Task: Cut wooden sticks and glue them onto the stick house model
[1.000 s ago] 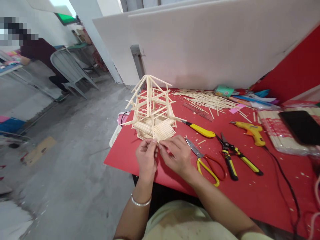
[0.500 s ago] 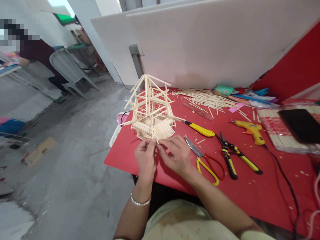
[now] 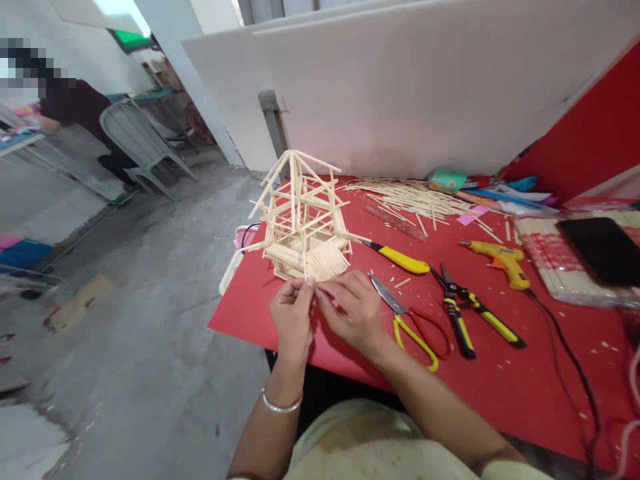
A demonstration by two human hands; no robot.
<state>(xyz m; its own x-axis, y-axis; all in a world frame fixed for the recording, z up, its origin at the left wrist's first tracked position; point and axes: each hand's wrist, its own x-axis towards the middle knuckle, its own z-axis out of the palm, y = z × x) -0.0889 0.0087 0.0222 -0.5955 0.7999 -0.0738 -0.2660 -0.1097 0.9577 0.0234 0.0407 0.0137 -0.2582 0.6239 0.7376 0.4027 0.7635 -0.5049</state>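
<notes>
A house-like model of thin wooden sticks [image 3: 297, 213] stands at the table's left end, with an open pointed roof frame on top. Lower down, a slatted panel [image 3: 325, 260] of sticks laid side by side slopes towards me. At the model's near corner, my left hand [image 3: 293, 310] pinches the end of a sloping stick between thumb and fingers. Right beside it, my right hand [image 3: 350, 310] is closed in a pinch, its fingertips almost touching the left ones. Whatever small piece lies between the right fingertips is hidden.
On the red table [image 3: 480, 407] lie a yellow-handled knife [image 3: 403, 259], scissors [image 3: 400, 313], yellow-black pliers [image 3: 460, 300], a corded glue gun [image 3: 505, 260], loose sticks [image 3: 415, 197], a ruler [image 3: 395, 222] and a phone [image 3: 603, 250]. A white board [image 3: 400, 87] rises behind. Another person [image 3: 80, 110] sits far left.
Both hands stay at the model's near corner; the fingertips have shifted very slightly. The pale bit visible between them before is now mostly covered. Nothing else has visibly moved.
</notes>
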